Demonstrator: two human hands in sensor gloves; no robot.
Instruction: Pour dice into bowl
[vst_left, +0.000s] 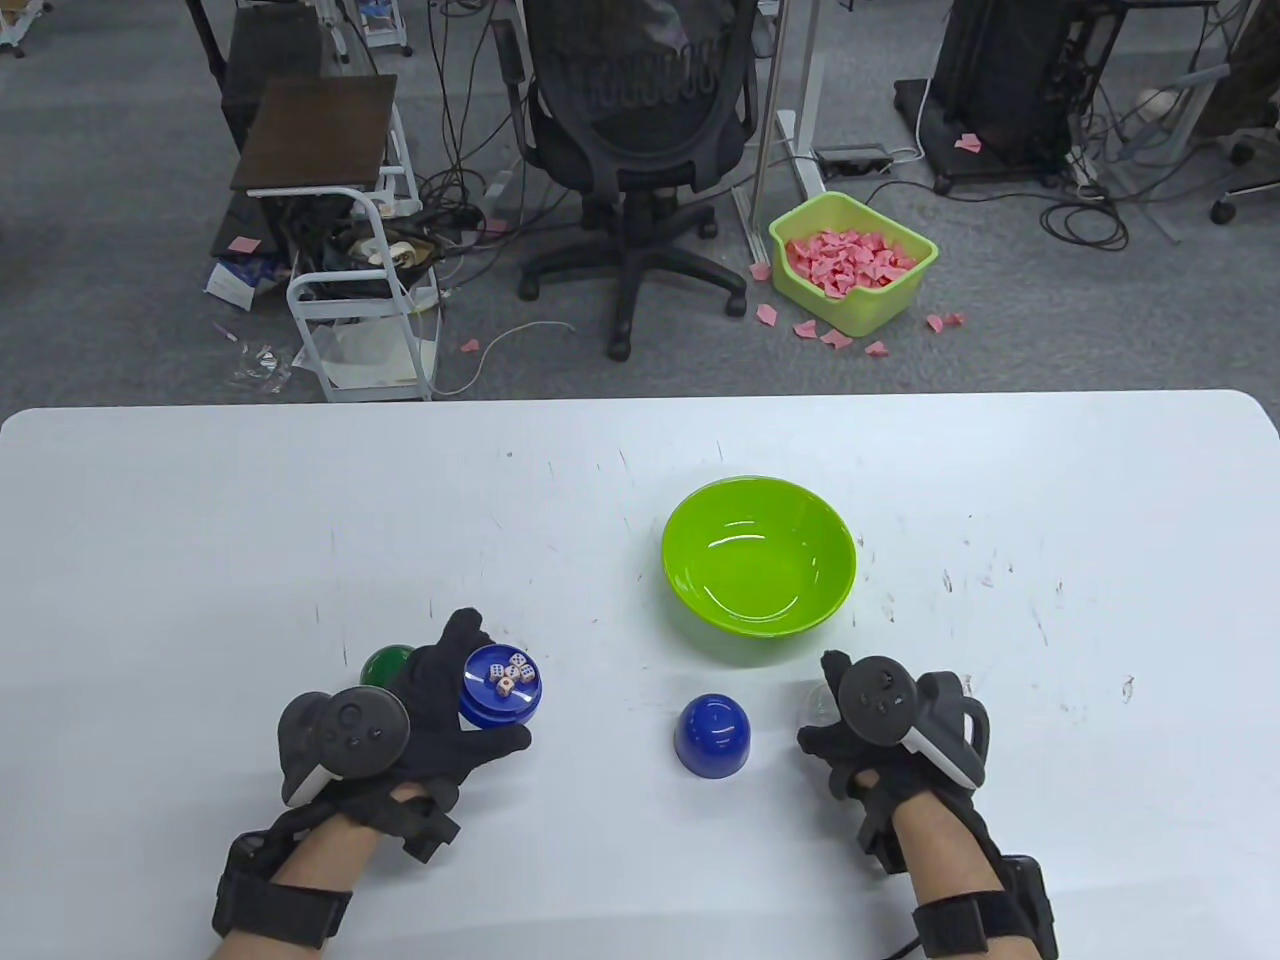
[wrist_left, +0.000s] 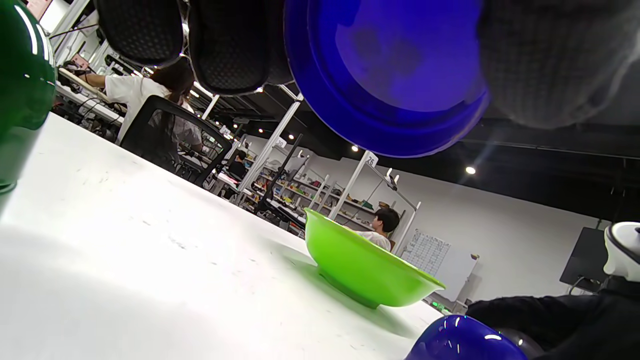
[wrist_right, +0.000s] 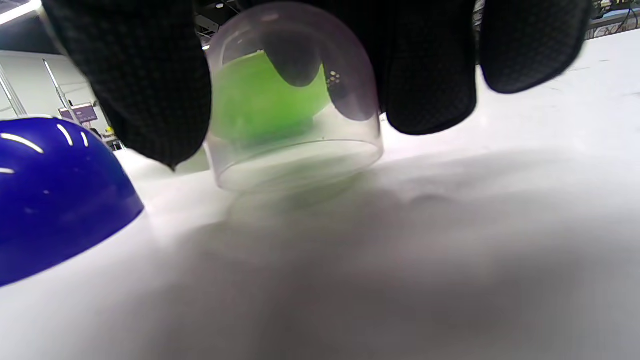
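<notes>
My left hand (vst_left: 455, 705) grips a blue dice tray (vst_left: 502, 686) and holds it above the table at the front left. Several white dice (vst_left: 512, 674) lie in it. From below, the tray's blue underside (wrist_left: 385, 75) fills the top of the left wrist view. The empty green bowl (vst_left: 758, 570) stands at the table's middle right, also in the left wrist view (wrist_left: 360, 265). My right hand (vst_left: 850, 725) holds a clear dome cover (wrist_right: 295, 100) just above the table, front right. A blue dome cover (vst_left: 712, 735) stands mouth down between my hands.
A dark green dome (vst_left: 386, 664) stands on the white table (vst_left: 300, 500) just behind my left hand. Beyond the far edge are an office chair (vst_left: 640, 150), a small cart (vst_left: 350, 290) and a green tub of pink scraps (vst_left: 852, 262) on the floor.
</notes>
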